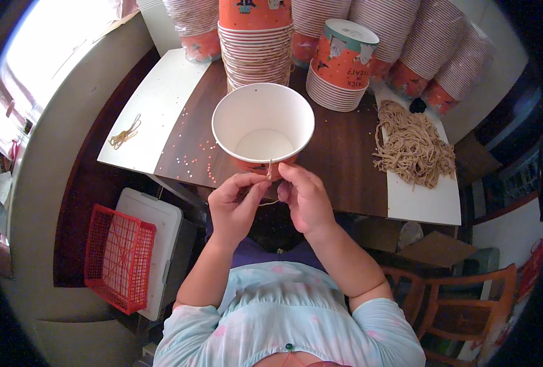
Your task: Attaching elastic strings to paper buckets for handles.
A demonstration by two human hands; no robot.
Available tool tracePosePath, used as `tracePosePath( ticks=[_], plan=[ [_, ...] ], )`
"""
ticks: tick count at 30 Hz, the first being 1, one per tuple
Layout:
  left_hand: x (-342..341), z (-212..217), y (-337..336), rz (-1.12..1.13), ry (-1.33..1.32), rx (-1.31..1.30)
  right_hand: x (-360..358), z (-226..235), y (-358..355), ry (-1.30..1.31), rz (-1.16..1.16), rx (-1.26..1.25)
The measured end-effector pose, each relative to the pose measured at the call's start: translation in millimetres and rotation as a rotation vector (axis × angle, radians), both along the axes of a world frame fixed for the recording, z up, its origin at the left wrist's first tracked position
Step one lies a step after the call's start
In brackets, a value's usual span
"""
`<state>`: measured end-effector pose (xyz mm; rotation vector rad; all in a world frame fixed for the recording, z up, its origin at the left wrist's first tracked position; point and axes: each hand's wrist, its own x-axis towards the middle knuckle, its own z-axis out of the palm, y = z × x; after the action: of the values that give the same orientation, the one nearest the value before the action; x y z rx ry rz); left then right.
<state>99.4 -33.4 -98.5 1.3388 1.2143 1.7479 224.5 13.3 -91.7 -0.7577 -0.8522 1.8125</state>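
Note:
A white-lined paper bucket (263, 122) with an orange outside stands at the near part of the table, its mouth tilted toward me. A thin tan cord (270, 169) hangs over its near rim and shows a small knot. My left hand (238, 199) pinches the cord between thumb and forefinger just below the rim. Close beside it, my right hand (306, 194) also has its fingers closed at the cord, near the bucket's outer wall. A loose length of cord passes below, between both hands. The right fingertips are partly hidden.
Behind stands a tall stack of buckets (256, 58), with a shorter stack (336, 88) topped by an upside-down bucket. Wrapped stacks (433, 46) line the back. A cord heap (413, 144) lies right, a small cord bundle (126, 131) left. A red basket (121, 257) is below left.

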Motion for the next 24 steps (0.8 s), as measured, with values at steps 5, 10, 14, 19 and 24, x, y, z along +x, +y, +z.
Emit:
tracePosePath(
  ticks=[5, 10, 14, 19, 24],
  plan=[
    [-6.0, -3.4, 0.1, -0.141, -0.233, -0.112, -1.5, 10.3, -2.4, 0.06, 0.119, -0.096],
    [-7.7, -7.5, 0.7, -0.109, -0.33, -0.16, 1.8, -9.4, 5.2, 0.018, 0.106, -0.021],
    [-7.1, -4.3, 1.6, -0.085, -0.322, -0.153, 4.6, -5.8, 8.3, -0.093, 0.1, 0.036],
    [-9.9, -2.7, 3.2, -0.062, -0.361, -0.151, 8.5, 7.1, 9.8, -0.45, -0.042, 0.377],
    [-13.2, -3.5, 3.2, -0.108, -0.364, -0.16, 11.6, 10.8, 11.6, -0.804, -0.23, 0.732]
  ],
)
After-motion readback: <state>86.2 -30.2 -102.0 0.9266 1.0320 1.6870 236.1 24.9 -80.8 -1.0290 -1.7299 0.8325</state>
